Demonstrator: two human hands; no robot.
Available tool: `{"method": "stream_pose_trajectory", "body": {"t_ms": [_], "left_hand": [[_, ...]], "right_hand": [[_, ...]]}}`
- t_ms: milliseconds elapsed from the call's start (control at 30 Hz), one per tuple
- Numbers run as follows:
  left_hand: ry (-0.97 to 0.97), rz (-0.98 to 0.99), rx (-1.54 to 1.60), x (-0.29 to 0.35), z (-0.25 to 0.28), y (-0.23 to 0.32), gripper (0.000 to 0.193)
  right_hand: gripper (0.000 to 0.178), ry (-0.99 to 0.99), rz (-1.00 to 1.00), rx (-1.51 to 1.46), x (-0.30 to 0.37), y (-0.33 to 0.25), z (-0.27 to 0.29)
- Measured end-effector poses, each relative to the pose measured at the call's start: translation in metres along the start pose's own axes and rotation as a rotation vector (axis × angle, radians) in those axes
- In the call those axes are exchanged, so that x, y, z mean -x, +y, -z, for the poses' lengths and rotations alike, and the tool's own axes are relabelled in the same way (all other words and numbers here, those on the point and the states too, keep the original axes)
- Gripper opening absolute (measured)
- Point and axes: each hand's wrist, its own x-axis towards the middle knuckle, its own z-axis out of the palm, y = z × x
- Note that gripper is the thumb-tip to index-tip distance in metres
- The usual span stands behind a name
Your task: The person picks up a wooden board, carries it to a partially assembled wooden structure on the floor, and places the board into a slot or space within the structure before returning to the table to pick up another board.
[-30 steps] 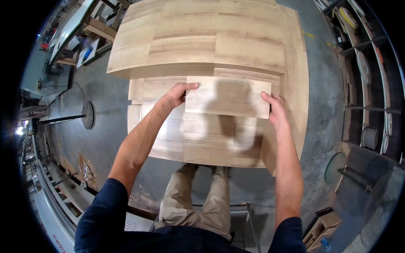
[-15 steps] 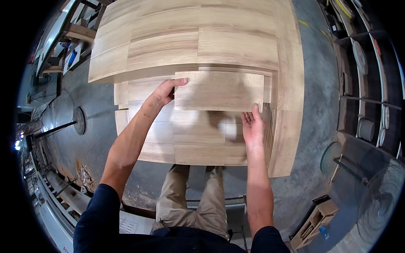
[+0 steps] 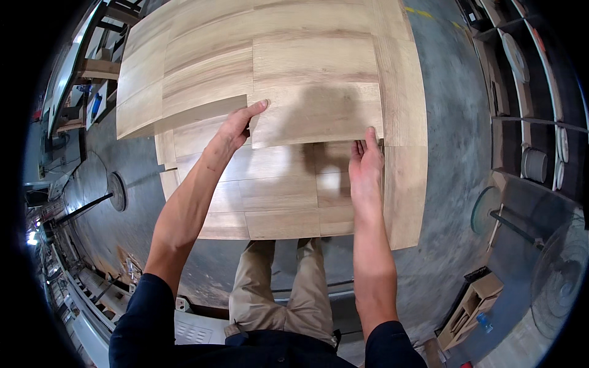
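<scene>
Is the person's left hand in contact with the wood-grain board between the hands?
Touching. The head view shows the left hand at the left edge of the wood-grain board, its thumb lapping onto the top face.

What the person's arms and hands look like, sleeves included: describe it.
The left hand and right hand are bare, with no gloves, rings or watch visible. Both forearms are uncovered too; the left one bears a small mark. The dark navy sleeves are short.

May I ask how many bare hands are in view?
2: the left hand at the left edge of the pale rectangular wood-grain board, the right hand near its lower right corner.
</scene>
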Motion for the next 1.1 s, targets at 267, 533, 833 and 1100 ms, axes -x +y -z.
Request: {"method": "stream_pose_trajectory", "body": {"t_ms": [267,533,833,1100], "left_hand": [[0.145,-0.083,-0.120,0.006,-0.016,0.003,0.062],[0.155,-0.076,-0.138,0.012,-0.024,0.012,0.053],[0.157,-0.070,-0.139,0.019,-0.036,0.017,0.049],[0.348,-0.145,-0.200,0.032,-0.032,0.012,0.038]], "right_hand": [[0.019,0.013,0.028,-0.133,-0.013,0.008,0.000],[0.028,0.049,0.028,-0.163,-0.004,0.010,-0.018],[0.026,-0.061,0.145,-0.198,-0.011,0.020,-0.018],[0.027,-0.053,0.090,0.247,0.043,-0.004,0.010]]}}
